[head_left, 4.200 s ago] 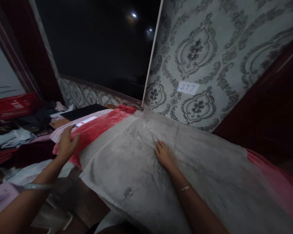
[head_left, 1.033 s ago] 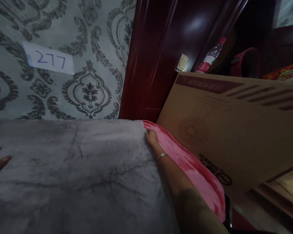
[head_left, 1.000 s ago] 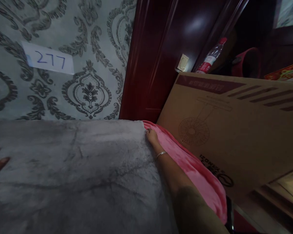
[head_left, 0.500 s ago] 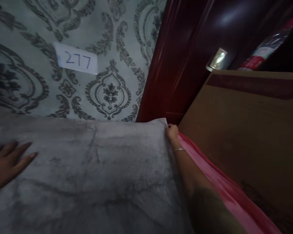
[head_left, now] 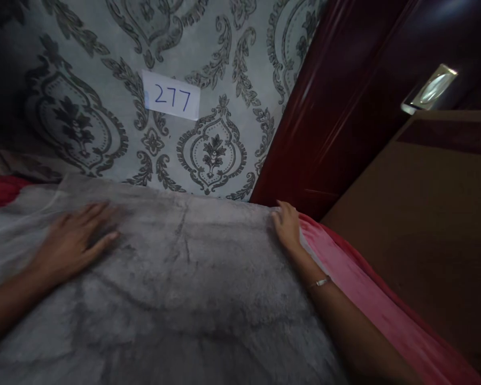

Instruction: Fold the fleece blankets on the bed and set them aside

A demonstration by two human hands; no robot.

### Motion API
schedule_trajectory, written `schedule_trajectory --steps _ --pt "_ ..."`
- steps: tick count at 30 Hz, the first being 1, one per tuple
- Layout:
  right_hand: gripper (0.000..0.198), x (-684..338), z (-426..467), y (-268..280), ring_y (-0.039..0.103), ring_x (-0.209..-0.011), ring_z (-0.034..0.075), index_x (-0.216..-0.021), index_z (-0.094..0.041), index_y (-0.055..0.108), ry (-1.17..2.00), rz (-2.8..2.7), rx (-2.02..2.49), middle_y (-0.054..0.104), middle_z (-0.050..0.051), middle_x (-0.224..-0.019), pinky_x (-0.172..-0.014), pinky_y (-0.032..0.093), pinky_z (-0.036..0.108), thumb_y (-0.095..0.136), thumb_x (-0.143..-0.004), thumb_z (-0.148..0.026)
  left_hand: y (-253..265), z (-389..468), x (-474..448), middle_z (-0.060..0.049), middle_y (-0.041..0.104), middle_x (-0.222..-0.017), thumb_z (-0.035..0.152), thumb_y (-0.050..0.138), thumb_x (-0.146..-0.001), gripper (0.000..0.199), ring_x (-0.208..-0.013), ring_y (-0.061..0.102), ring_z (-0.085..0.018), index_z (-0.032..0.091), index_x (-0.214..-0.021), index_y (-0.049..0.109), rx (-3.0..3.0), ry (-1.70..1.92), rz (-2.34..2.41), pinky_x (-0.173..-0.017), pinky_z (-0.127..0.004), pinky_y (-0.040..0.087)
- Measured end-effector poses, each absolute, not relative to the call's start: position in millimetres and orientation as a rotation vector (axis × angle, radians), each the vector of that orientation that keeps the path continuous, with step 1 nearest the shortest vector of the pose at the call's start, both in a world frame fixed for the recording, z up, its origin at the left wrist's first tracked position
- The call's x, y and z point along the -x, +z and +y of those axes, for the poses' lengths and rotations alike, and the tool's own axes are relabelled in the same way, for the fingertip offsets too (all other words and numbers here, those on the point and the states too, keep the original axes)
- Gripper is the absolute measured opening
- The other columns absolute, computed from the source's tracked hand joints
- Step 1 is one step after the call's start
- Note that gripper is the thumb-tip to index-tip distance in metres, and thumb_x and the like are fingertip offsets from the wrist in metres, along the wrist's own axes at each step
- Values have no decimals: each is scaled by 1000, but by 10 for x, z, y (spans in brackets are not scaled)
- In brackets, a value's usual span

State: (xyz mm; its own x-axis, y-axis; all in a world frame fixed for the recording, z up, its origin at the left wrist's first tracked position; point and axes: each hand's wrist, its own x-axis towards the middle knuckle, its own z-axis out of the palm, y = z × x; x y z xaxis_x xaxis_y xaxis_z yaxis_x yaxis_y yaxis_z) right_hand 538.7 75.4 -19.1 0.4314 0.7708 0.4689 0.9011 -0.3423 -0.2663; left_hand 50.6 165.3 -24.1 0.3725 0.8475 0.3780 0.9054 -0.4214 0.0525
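A grey, marbled plush blanket (head_left: 208,289) lies spread out below me, its far edge against the wall. My left hand (head_left: 78,238) rests flat on its left part, fingers stretched out and slightly blurred. At the far right corner of the blanket is my right hand (head_left: 287,227), with a thin bracelet (head_left: 323,281) on the wrist. Its fingers are a little bent and apart, touching the corner. Pink and red cloth (head_left: 356,267) shows along the blanket's right side, under my right forearm. More red cloth (head_left: 2,191) lies at the far left.
A patterned wall (head_left: 152,48) with a paper label marked 277 (head_left: 172,96) rises behind the blanket. Right of it stands a dark red glossy wooden panel (head_left: 304,139) with a shiny metal fitting (head_left: 433,88). A large cardboard box (head_left: 417,214) closes off the right side.
My right hand has loosened from the blanket's corner, which was raised and now lies flatter. My left hand appears further into view over the blanket. The view has shifted left.
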Motion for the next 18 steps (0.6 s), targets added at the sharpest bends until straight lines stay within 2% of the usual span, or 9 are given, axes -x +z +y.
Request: schedule_trajectory --steps 3,5,8,12,18 --pt "61 -4760 721 -353 21 -151 28 -159 -33 25 -204 -2082 1998 26 2 -165 -121 15 51 37 -101 -47 -271 1569 -756 -2 23 -166 60 31 -88 74 -154 19 -28 26 -153 39 2780 -265 -1338 -124 -49 8" --pt "61 -4483 693 -485 16 -153 28 -159 -38 22 -39 -2259 1965 22 -1 -167 -121 11 53 33 -101 -55 -314 1568 -815 -1 24 -166 57 34 -89 70 -153 19 -29 30 -154 36 2854 -103 -1395 -124 -50 8" --pt "62 -4365 685 -578 13 -154 26 -159 -37 22 67 -2265 1997 19 -1 -167 -121 10 53 27 -102 -59 -312 1631 -689 -4 22 -166 50 28 -96 66 -153 18 -30 26 -157 30 2685 -54 -1661 -122 -55 9" --pt "61 -4563 650 -516 13 -154 24 -159 -34 24 29 -2227 2072 20 0 -167 -122 11 50 26 -103 -57 -182 1671 -352 -10 20 -167 50 16 -100 66 -153 14 -35 19 -158 23 2475 -60 -1961 -119 -63 10" --pt "58 -5245 -17 -532 17 -153 25 -159 -31 22 14 -1677 2642 16 2 -168 -119 20 54 22 -104 -50 -33 1539 -186 -20 22 -164 58 11 -99 76 -149 16 -43 9 -155 27 2457 -230 -2038 -115 -69 14"
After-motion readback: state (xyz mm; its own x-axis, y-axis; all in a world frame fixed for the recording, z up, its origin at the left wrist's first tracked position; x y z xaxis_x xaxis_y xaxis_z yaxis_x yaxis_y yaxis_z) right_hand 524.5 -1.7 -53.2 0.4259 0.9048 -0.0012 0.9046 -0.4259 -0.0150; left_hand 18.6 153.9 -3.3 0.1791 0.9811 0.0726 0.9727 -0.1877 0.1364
